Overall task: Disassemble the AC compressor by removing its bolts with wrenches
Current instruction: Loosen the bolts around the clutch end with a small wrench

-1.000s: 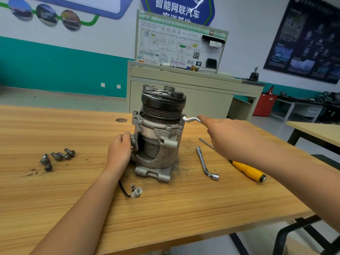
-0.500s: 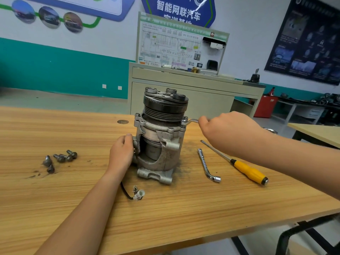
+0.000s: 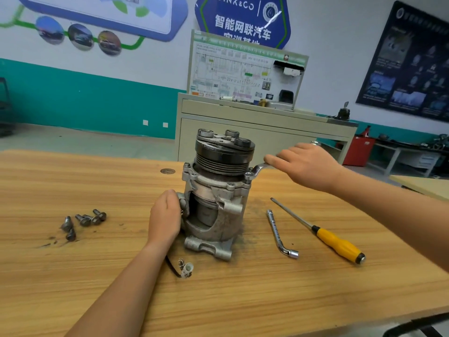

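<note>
While the AC compressor stands upright at the middle of the table, left hand braces its left flank, fingers curled round the housing. Right hand holds the wrench handle, fingers closed over it; ring end sits on a flange bolt, upper right. Loose bolts lie well left. Socket wrench and yellow-handled screwdriver lie right, apart.

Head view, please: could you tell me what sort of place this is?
Probably an automotive training workshop: a wiring-diagram board, car pictures on the wall, and a compressor on a wooden bench.
</note>
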A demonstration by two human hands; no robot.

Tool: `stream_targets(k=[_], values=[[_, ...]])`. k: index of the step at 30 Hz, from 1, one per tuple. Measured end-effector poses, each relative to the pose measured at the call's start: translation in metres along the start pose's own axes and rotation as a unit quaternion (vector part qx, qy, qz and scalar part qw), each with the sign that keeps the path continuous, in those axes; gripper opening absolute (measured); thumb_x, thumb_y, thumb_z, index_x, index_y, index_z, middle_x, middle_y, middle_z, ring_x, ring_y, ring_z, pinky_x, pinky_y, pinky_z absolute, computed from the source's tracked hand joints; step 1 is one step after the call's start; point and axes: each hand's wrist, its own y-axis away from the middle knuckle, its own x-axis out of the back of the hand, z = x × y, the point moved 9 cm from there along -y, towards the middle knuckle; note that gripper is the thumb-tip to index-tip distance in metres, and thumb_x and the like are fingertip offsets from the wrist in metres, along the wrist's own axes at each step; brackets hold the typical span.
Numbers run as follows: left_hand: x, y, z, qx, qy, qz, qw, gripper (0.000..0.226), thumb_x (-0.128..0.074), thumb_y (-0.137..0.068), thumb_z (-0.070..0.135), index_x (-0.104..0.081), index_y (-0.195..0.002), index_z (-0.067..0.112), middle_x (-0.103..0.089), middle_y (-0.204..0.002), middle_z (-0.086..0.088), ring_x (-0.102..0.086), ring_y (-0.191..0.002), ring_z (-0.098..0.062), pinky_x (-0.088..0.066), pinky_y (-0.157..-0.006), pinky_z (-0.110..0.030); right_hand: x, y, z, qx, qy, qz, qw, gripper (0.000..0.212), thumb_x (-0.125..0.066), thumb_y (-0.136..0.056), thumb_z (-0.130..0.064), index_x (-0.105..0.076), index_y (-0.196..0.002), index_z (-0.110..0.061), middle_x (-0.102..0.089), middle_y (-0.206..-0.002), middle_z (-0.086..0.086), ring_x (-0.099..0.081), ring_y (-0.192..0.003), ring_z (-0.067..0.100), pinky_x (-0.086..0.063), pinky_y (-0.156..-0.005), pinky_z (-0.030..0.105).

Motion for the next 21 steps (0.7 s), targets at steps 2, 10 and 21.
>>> stream_targets(k=[2,10,21], values=[[0.000,-0.002,0.001,-0.012,0.001,-0.011,1.000,0.037,-0.029,-0.097,0.018,-0.047,-0.065,0.015,-0.052,-0.069,-0.002,-0.044,-0.063,-0.008,-0.033,-0.057,-0.015,0.004,-0.006,0.000,-0.031,-0.003,0.093,0.995,0.027,-0.061,-0.073,0.011,-0.068,-0.096,-0.002,-0.067,-0.080,0.016,-0.066,-0.067,0.029,-0.055,-0.066,0.042],[-0.002,-0.012,-0.002,0.029,-0.007,-0.023,0.999,0.028,-0.028,-0.096,0.014,-0.045,-0.075,0.008,-0.047,-0.079,-0.011,-0.041,-0.072,-0.019,-0.033,-0.062,-0.032,0.006,-0.017,-0.013,-0.146,-0.070,0.157,0.974,0.027,-0.072,-0.065,0.011,-0.070,-0.090,0.000,-0.071,-0.086,0.015,-0.069,-0.078,0.027,-0.052,-0.077,0.049],[0.006,-0.025,-0.003,0.086,0.032,-0.026,0.995,0.014,-0.041,-0.097,0.023,-0.050,-0.104,0.015,-0.052,-0.100,0.001,-0.047,-0.096,-0.015,-0.033,-0.079,-0.028,0.091,0.029,-0.034,-0.238,-0.203,0.060,0.948,0.041,-0.032,-0.093,-0.027,-0.046,-0.129,-0.013,-0.036,-0.047,-0.008,-0.038,-0.035,0.017,-0.031,-0.033,0.027]])
